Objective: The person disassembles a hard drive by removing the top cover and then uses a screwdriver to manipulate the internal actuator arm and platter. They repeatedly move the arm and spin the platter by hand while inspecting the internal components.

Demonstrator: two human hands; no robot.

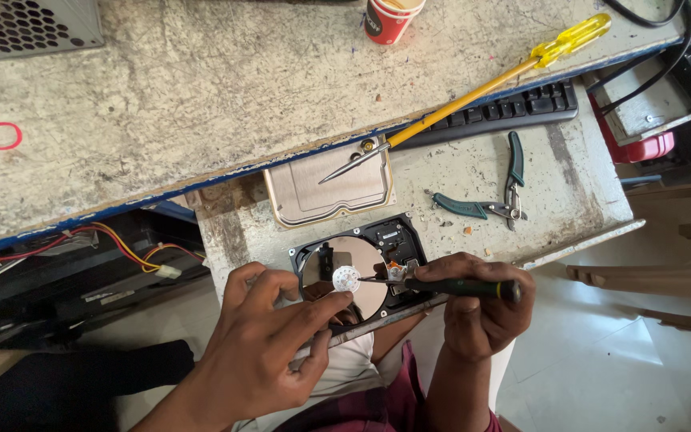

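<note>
Left hand (269, 340): grip curled, fingertips steadying the near edge of the open hard drive (361, 268).
Right hand (481, 308): grip closed around a dark-handled screwdriver (457, 286), tip at the platter hub.
Hard drive: near edge of the worktop (577, 192), mirror platter exposed.
Metal cover (325, 188): just beyond the drive, lying flat.
Pliers (501, 192): green-handled, right of the cover.
Yellow screwdriver (473, 84): long, slanting across a black keyboard (513, 108).
Red cup (389, 20): far edge.
Red ring mark (1, 136): far left.

Hard drive (359, 268): mirror-glossy metal platter, black matt casing. Desk (201, 88): rough, worn, stained surface. Long screwdriver (473, 88): glossy yellow plastic handle.
</note>
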